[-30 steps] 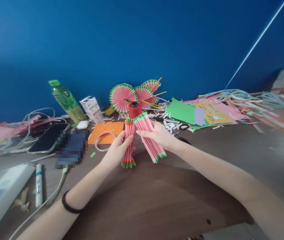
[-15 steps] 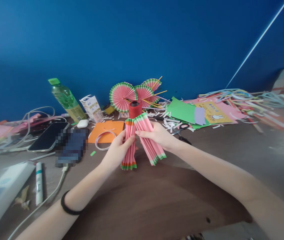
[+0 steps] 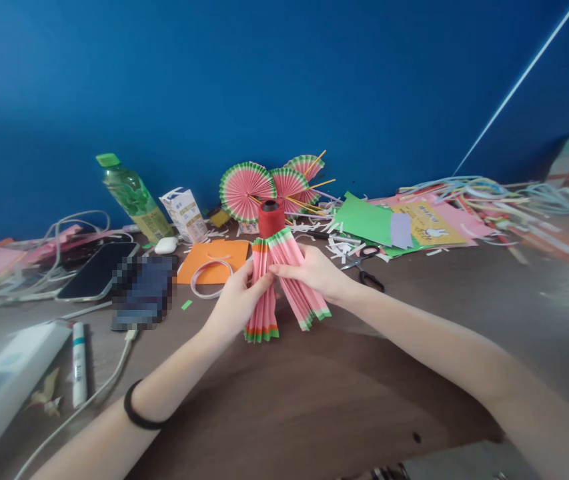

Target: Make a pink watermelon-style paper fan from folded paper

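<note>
My left hand (image 3: 239, 293) is closed around a pleated pink paper strip (image 3: 263, 313) with orange and green edges. Another pleated pink paper strip (image 3: 298, 287), edged in white and green, is pinched in my right hand (image 3: 317, 272). The thumbs nearly meet where the two folded strips lean together at the top. Just behind them stands a red thread spool (image 3: 271, 219). Farther back, finished round pleated paper fans (image 3: 247, 192) in watermelon colours rest against the wall, with thin yellow sticks (image 3: 321, 183) poking out.
Scissors (image 3: 364, 268) lie right of my hands beside white paper scraps and a green sheet (image 3: 364, 219). To the left are an orange paper (image 3: 238, 252), a tape roll (image 3: 194, 283), two phones (image 3: 98, 270), a marker (image 3: 79, 367), a small carton (image 3: 184, 215) and a green bottle (image 3: 134, 200).
The orange-edged strip has swung slightly to the right and its lower end has spread a little. My hands have hardly moved, both still gripping the paper.
</note>
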The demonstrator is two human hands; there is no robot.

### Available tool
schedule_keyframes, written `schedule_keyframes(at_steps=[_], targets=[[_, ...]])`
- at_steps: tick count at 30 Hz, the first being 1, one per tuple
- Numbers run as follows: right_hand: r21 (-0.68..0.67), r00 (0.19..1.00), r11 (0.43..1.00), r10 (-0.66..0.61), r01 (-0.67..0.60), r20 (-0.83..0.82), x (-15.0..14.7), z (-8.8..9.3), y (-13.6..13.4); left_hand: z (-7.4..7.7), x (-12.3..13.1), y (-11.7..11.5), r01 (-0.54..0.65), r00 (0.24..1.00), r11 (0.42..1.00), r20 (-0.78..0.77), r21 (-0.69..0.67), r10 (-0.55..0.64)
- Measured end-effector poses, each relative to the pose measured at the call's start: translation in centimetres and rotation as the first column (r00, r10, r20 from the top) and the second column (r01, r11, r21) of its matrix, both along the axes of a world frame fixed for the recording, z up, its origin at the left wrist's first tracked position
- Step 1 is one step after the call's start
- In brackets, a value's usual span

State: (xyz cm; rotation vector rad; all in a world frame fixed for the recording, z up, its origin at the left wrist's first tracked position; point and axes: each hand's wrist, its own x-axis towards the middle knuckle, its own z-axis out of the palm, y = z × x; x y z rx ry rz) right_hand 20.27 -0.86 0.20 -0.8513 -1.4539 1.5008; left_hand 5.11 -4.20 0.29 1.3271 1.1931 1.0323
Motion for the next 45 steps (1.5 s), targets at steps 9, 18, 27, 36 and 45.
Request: schedule_keyframes(at_steps=[9, 18, 27, 36, 45], targets=[[-0.004, 1.000, 1.000, -0.021, 0.021, 0.010, -0.1, -0.2, 0.0, -0.4, -0.2, 0.2, -0.027, 1.000, 0.999, -0.004, 0.039, 0.028], [0.016, 0.995, 0.997, -0.074, 0.073, 0.071, -0.1, 0.1, -0.3, -0.4, -0.3, 0.2, 0.008, 0.999, 0.999, -0.047, 0.044, -0.006], [0.067, 0.989, 0.995, -0.080, 0.072, 0.128, 0.3, -0.2, 0.0, -0.1, -0.6, 0.2, 0.049, 0.976, 0.995, -0.216, 0.089, -0.029], [0.041, 0.987, 0.998, -0.051, 0.045, 0.154, 0.3, -0.2, 0.1, 0.4, -0.9, 0.4, 0.105, 0.948, 0.993, -0.308, 0.056, -0.083], [0.105, 0.983, 0.994, -0.044, 0.026, 0.176, 0.3, 0.0, 0.2, 0.3, -1.3, 0.9, 0.169, 0.966, 0.984, -0.186, -0.057, -0.177]])
